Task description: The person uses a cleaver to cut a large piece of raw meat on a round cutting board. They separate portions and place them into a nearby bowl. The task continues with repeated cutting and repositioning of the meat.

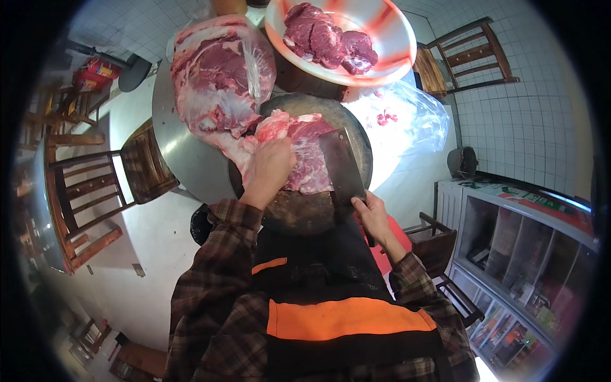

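Observation:
A piece of raw red meat (308,162) with white fat lies on a round chopping block (305,215). My left hand (271,164) is closed on the fatty left edge of this piece, its fingertips partly hidden. In my right hand (374,217) is the handle of a cleaver (341,164). The broad dark blade stands at the right edge of the meat, seeming to touch it. Beyond my left hand rests a much larger cut of raw meat (215,81), partly under clear plastic film and overlapping the block's far left side.
A red-and-white basin (401,52) holding several meat chunks (329,40) stands at the far right. Beside the block, a clear plastic bag (425,117) lies near small meat scraps (385,117). The metal table (179,157) curves leftward, with a wooden chair (148,162) close by. A glass-fronted cabinet (515,253) stands right.

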The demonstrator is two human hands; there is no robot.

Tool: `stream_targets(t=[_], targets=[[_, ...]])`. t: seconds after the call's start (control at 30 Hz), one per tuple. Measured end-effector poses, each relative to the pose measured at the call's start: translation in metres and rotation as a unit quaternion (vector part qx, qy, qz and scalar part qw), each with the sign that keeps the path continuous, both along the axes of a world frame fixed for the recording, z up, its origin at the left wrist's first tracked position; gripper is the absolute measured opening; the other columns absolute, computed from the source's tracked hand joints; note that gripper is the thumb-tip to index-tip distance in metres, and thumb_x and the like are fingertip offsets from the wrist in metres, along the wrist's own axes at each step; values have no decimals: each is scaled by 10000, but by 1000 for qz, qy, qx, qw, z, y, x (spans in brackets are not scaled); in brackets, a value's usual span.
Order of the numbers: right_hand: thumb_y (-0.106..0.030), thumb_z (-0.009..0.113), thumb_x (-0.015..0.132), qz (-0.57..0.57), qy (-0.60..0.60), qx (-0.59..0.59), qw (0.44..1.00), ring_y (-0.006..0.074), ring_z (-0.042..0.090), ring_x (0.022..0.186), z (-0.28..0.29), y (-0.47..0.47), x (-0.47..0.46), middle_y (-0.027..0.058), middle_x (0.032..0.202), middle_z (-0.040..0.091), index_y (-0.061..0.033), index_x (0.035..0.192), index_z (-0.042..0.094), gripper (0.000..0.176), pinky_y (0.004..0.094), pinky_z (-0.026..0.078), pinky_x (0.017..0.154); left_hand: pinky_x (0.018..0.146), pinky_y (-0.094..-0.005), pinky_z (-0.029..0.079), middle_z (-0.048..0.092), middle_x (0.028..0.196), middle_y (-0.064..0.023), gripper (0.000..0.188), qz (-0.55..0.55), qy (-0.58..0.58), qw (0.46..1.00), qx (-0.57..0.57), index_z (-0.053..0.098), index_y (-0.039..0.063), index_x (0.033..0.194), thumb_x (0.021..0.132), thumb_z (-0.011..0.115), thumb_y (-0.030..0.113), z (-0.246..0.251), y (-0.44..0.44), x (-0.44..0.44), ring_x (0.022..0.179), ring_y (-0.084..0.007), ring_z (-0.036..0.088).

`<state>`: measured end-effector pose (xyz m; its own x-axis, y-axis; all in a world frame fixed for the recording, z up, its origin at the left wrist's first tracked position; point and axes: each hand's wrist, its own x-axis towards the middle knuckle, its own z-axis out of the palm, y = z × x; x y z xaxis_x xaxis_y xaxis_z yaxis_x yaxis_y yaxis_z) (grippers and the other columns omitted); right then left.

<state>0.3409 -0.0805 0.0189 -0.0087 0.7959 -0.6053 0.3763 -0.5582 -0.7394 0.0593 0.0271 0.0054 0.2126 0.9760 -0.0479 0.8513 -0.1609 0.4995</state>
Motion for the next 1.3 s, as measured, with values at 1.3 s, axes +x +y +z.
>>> stream_targets(t=[1.3], targets=[[-157,582,960,77,111,-25,991,107,522,482,20,68,-56,18,625,547,22,982,599,181,297,421,454,801,-419,445,600,814,-136,74,-139,-77,983,-96,613,40,860,820,647,92,38,-4,-66,829,-339,584]])
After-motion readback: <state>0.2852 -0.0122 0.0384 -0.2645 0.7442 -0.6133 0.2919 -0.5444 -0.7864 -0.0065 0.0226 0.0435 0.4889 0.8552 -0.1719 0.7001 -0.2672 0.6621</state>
